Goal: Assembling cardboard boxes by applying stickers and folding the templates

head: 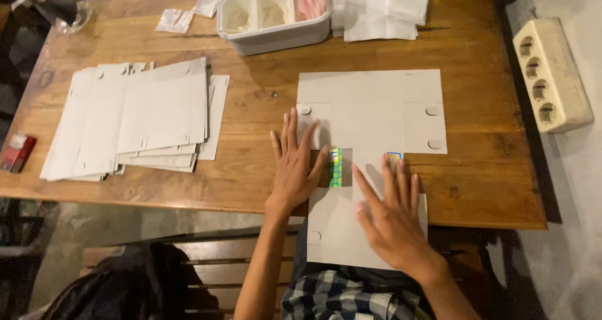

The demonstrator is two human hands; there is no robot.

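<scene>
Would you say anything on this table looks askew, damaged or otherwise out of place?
Only minor things. The stack of flat cardboard blanks is fanned unevenly, edges not squared. The cardboard sheet under the left hand and right hand overhangs the table edge toward the person. Nothing looks spilled or torn.

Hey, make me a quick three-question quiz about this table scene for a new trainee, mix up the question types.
1. True or false: both hands press flat on the unfolded cardboard box blank.
2. Multiple choice: where does the stack of flat blanks lie? A) to the person's left on the table B) on the floor C) inside the white tray
3. Fill in: the white divided tray sits at the table's ___ edge.

Key:
1. True: the left hand and the right hand both lie open, palms down, on it.
2. A
3. far
</scene>
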